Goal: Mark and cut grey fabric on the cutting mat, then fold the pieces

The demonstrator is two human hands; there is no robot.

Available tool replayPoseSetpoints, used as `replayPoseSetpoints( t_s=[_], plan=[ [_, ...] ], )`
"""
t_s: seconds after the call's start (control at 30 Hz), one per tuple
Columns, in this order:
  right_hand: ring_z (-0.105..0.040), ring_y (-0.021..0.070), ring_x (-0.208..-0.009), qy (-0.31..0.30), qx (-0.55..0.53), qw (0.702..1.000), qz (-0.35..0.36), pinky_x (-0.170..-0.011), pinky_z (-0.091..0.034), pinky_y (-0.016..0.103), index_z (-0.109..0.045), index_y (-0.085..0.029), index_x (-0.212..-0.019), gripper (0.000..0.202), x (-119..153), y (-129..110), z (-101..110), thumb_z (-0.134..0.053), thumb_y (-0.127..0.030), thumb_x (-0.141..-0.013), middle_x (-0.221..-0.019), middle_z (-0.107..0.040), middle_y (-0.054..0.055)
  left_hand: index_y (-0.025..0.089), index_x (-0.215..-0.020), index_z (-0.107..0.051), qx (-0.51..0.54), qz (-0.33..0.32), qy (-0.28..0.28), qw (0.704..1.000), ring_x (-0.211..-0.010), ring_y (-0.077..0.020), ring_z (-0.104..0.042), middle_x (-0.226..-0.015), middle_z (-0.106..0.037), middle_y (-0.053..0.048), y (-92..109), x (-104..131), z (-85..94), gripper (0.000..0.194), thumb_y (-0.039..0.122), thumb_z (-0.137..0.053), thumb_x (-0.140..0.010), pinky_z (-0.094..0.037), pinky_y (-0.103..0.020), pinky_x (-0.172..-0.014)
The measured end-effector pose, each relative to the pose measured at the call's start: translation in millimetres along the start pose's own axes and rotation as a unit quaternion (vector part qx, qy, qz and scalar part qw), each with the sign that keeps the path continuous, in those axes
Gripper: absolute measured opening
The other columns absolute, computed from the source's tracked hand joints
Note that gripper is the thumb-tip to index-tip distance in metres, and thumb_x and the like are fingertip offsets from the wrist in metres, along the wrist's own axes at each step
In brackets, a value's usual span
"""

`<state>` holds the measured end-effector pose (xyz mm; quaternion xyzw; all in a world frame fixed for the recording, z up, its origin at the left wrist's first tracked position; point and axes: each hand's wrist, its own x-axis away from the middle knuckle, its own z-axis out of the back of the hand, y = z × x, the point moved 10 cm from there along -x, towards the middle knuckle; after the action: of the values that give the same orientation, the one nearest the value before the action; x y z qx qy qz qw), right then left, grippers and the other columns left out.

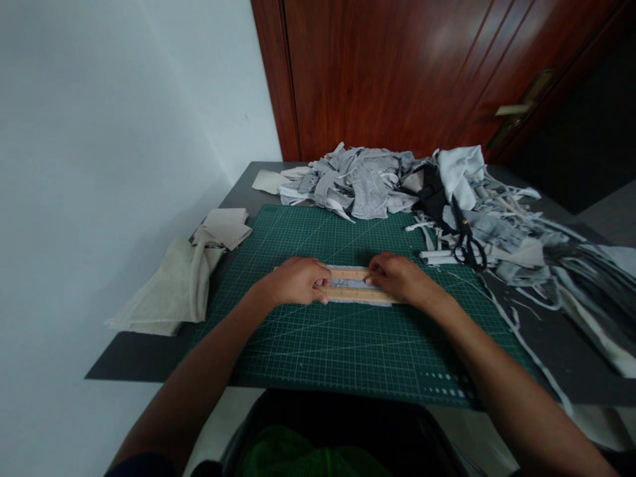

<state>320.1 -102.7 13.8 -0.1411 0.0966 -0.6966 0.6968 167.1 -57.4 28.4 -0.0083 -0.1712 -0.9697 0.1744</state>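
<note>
Two parallel wooden strips with ruler-like markings lie across a piece of grey fabric [345, 283] on the green cutting mat [318, 351]. The far wooden ruler [346, 273] and the near wooden ruler [355, 293] leave a band of the fabric showing between them. At their left part, my left hand [299, 279] is closed, its fingers curled on the rulers. My right hand [397, 275] pinches at the far ruler toward the right end, fingertips down near the fabric. The ends of the strips are partly hidden under both hands.
Black scissors [467, 242] rest on the scrap pile at the right. Grey and white fabric scraps [368, 182] are heaped along the back. Folded cream cloth [183, 285] hangs over the left table edge. A wall stands at left, a wooden door [387, 73] behind.
</note>
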Motion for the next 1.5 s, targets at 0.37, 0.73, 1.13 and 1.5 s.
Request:
replayPoseSetpoints(
  t_s=[0.37, 0.73, 1.13, 1.5],
  plan=[
    [-0.063, 0.0177, -0.076, -0.049, -0.029, 0.995, 0.088, -0.067, -0.04, 0.027, -0.072, -0.021, -0.092, 0.013, 16, -24, 1, -0.063, -0.03, -0.09, -0.088, -0.071, 0.004, 0.021, -0.078, -0.067, 0.031, -0.014, -0.002, 0.999, -0.082, -0.017, -0.059, -0.081, -0.065, 0.002, -2, 1, -1.3, 0.014, 0.024, -0.08, -0.074, -0.036, -0.026, -0.069],
    [-0.059, 0.0152, -0.064, -0.106, -0.059, 0.988, 0.099, -0.057, -0.035, 0.026, -0.07, -0.021, -0.08, 0.015, 21, -27, -11, -0.062, -0.031, -0.088, -0.077, -0.069, 0.002, 0.022, -0.088, -0.075, 0.062, -0.042, 0.01, 0.997, -0.09, -0.0179, -0.064, -0.088, -0.07, -0.001, -8, 1, -6.0, 0.009, 0.022, -0.076, -0.079, -0.045, -0.027, -0.083],
    [-0.059, 0.0167, -0.068, -0.116, -0.045, 0.989, 0.076, -0.058, -0.036, 0.026, -0.069, -0.022, -0.083, 0.01, 22, -24, -14, -0.064, -0.03, -0.086, -0.082, -0.07, 0.003, 0.02, -0.09, -0.078, 0.09, -0.06, 0.003, 0.994, -0.086, -0.0171, -0.065, -0.089, -0.073, -0.002, -6, 1, -6.1, 0.009, 0.019, -0.072, -0.083, -0.045, -0.026, -0.082],
    [-0.06, 0.0169, -0.072, -0.119, -0.045, 0.989, 0.075, -0.061, -0.036, 0.027, -0.067, -0.021, -0.082, 0.007, 22, -22, -17, -0.064, -0.027, -0.085, -0.084, -0.07, 0.004, 0.018, -0.09, -0.079, 0.12, -0.085, 0.0, 0.989, -0.087, -0.0171, -0.067, -0.089, -0.075, -0.004, -6, -1, -7.8, 0.013, 0.011, -0.073, -0.081, -0.046, -0.025, -0.08]
  ],
)
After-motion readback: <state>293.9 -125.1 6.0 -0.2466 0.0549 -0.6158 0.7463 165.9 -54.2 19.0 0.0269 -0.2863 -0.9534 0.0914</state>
